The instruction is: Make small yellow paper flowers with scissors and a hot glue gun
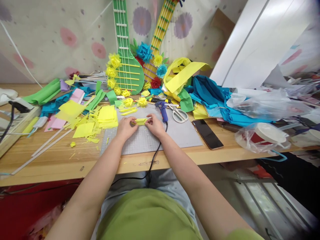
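Observation:
Both my hands rest on a grey cutting mat (180,133) on the wooden table. My left hand (125,127) and my right hand (154,125) pinch the two ends of a small folded piece of yellow paper (140,121), held flat just above the mat. Fingers of both hands are closed on it. A stack of yellow paper squares (107,116) lies just left of my left hand. A blue glue gun (162,110) lies just behind my right hand, its black cord running off the table's front edge.
Scissors (178,114) and a dark phone (207,133) lie right of the mat. Green and yellow paper guitars (127,66) with paper flowers lean on the wall behind. Crumpled blue and yellow paper, plastic bags and a tape roll (268,133) crowd the right side. Thin sticks (50,143) lie left.

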Action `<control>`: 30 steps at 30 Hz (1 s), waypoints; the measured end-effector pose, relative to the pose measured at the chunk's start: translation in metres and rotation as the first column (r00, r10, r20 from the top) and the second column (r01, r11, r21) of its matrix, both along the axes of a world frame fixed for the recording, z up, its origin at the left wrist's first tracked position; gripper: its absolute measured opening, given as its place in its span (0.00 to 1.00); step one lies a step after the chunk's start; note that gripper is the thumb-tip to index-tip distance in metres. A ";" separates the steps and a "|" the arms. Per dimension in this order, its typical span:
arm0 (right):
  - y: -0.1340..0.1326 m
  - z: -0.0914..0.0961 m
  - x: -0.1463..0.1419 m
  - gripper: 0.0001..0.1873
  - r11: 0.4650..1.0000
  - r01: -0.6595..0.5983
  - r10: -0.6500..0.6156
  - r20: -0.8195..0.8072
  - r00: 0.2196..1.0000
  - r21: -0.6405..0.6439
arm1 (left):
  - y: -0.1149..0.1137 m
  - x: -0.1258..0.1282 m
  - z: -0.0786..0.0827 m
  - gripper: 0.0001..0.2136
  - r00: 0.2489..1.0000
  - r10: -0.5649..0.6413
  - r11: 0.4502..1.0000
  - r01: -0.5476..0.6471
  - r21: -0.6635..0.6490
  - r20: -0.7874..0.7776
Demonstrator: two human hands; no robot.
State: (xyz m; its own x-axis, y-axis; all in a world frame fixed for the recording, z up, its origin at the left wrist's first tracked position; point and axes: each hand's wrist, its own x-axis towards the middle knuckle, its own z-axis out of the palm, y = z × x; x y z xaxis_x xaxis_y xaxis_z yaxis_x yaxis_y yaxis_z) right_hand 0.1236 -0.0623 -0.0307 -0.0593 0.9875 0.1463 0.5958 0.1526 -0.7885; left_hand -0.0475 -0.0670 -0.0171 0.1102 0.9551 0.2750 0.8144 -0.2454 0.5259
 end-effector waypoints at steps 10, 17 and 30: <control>-0.003 0.004 -0.006 0.25 0.998 0.066 -0.068 0.106 0.992 0.019 | 0.003 0.002 -0.001 0.11 0.989 0.090 0.995 -0.084 -0.055 0.118; -0.007 0.008 -0.012 0.25 0.993 0.115 -0.118 0.182 0.976 0.028 | 0.000 0.005 0.000 0.10 0.981 0.158 0.984 -0.147 -0.099 0.113; -0.009 0.008 -0.021 0.23 0.984 0.159 -0.176 0.317 0.932 0.079 | 0.001 0.008 -0.001 0.10 0.979 0.187 0.979 -0.178 -0.096 0.087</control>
State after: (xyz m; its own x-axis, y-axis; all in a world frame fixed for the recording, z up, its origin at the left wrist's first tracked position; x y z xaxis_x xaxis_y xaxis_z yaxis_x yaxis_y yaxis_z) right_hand 0.1028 -0.0711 -0.0229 0.0539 0.9789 0.1971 0.8364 0.0635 -0.5444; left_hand -0.0399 -0.0665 -0.0186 -0.0907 0.9776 0.1901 0.7864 -0.0469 0.6160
